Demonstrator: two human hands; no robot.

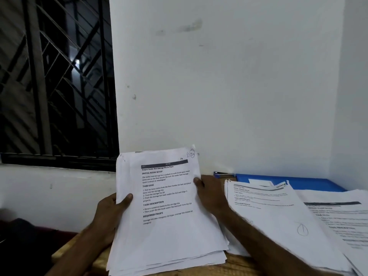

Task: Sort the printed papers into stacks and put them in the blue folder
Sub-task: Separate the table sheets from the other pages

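The held stack of printed papers (169, 216) stands tilted toward the camera, its lower edge at the wooden desk (235, 264); the sheets fan slightly at the bottom. The left grip (110, 214) grasps the stack's left edge, thumb (127, 197) on the front sheet, fingers behind; the right grip (211, 194) grasps the right edge higher up, thumb (198, 181) pressed on the front sheet. The top sheet carries printed headings and a circled handwritten mark in the upper right corner. A second stack (278, 214) lies flat on the desk just right of the held stack, under the right forearm; a third stack (342, 220) lies further right, overlapped by the second. The blue folder (310, 183) lies flat at the back against the white wall (219, 86), its near edge covered by both flat stacks. A small blue and silver object (223, 174) sits beside the folder's left end; its type cannot be determined. A barred window (55, 80) occupies the left.
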